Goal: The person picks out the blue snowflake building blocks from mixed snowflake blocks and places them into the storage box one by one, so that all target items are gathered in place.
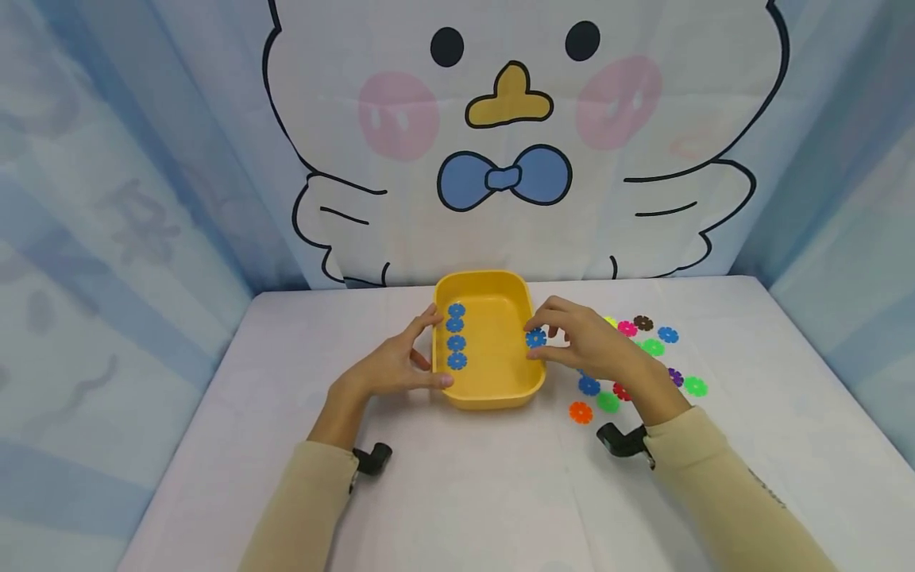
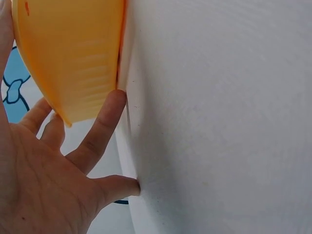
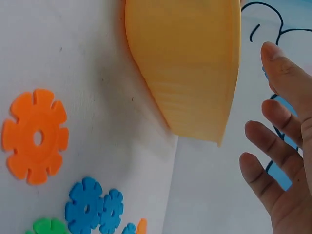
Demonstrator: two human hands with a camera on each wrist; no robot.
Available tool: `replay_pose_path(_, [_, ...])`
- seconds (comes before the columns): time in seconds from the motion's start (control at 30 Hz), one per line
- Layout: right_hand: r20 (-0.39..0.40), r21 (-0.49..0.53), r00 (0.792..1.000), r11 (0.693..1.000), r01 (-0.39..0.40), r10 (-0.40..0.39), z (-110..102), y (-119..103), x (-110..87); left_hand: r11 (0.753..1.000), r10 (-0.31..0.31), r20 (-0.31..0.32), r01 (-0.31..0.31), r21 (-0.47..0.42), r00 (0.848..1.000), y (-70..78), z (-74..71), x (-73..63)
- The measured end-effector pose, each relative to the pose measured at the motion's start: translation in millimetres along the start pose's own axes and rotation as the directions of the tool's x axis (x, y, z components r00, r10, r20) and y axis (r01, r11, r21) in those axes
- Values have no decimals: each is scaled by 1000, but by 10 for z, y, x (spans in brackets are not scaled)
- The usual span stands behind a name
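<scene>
Placing a blue flower disc in the yellow tray seems our step: our right hand pinches it at the right rim, while our left hand, fingers spread, holds the left rim. Releasing it likely calls for parting the right fingers.

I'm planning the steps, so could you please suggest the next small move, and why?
The right hand should probably set its blue disc down inside the yellow tray: the disc sits between thumb and fingers at the tray's right side, four blue discs line the left, and the left hand touches the left wall.
</scene>
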State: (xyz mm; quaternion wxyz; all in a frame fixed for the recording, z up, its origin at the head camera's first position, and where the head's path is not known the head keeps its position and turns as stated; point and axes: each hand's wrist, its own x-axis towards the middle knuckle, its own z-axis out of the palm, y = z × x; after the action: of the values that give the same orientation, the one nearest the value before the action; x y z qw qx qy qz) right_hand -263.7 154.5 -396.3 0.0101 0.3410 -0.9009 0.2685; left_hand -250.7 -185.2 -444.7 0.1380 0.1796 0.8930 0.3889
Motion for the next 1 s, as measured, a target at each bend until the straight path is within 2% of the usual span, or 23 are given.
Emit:
replay_pose_path(0.17, [2,38,999,999,37,-37,48,-54,90,1000,-4,1,4,-10,1000,-8,9,10])
replay_pose_path(0.4, [39,45,998,998,44,-45,107,-128,212,1000,-15,-2,15,-14,1000,8,52,38])
replay_pose_path(0.67, [30,94,998,994,55,-58,213,-154,309,1000,-26,-4,26,5,1000,42,16,14])
replay_pose_path(1.0, [103,105,995,994,-3,-8,396,-225,429,999,-36,13,35,14,999,52,-13,3])
